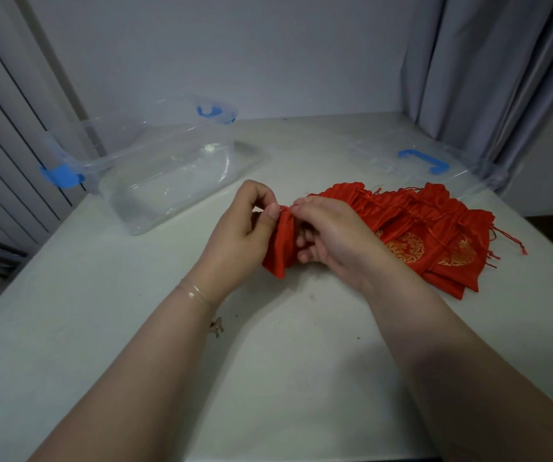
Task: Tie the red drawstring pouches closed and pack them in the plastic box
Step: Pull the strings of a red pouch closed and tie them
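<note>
While the left hand (241, 228) and right hand (331, 235) are pinching the pouch (280, 251) neck, the cords, seemingly hidden between fingertips, are risking slipping loose.

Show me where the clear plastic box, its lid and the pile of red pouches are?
plastic box (155, 181): head view, on its clear bare floor.
lid (423, 160): head view, on its blue handle.
pile of red pouches (411, 228): head view, on the top pouch's red fabric.

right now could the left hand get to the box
Probably yes: the box lies open just beyond the left hand with bare table between, though that hand is busy gripping a pouch.
</note>
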`<state>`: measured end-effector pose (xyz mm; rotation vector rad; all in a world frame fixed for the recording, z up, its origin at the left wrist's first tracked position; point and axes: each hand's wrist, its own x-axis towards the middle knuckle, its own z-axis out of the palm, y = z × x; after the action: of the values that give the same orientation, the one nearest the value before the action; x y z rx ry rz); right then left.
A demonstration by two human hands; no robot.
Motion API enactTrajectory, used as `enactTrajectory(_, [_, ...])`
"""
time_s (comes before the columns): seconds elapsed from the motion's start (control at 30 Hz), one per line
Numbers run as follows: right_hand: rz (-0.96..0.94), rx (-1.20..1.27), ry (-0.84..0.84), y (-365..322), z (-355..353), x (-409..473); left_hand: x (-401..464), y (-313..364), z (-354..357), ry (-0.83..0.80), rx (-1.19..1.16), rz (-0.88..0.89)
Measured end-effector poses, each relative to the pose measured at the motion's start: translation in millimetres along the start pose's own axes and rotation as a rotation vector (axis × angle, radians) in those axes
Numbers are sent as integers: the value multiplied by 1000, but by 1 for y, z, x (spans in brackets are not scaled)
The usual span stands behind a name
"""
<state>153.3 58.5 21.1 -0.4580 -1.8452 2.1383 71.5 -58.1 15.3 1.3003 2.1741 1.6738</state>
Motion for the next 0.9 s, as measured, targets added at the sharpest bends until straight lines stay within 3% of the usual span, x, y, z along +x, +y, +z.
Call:
enactTrajectory(0.1, [-91,-291,-6,0,1,-1,2,0,-1,64,-138,-103])
enactTrajectory(0.23, [-152,-655,8,3,-4,-1,4,1,-5,101,-126,-156])
enactTrajectory(0.47, [-270,-998,36,7,-8,1,6,-3,-9,89,48,-208])
enactTrajectory(0.53, [-297,-965,56,10,-8,2,7,-5,-10,98,112,-201])
enactTrajectory(0.63, [-335,-822,263,10,-15,7,13,-12,-26,272,283,-154])
enactTrajectory(0.73, [-319,-929,481,8,-28,11,18,-32,-58,435,507,-226])
enactTrajectory(0.8, [-275,-1044,488,11,-31,14,20,-51,-73,371,696,-352])
enactTrajectory(0.9, [-165,-1170,449,18,-28,15,18,-71,-76,152,880,-489])
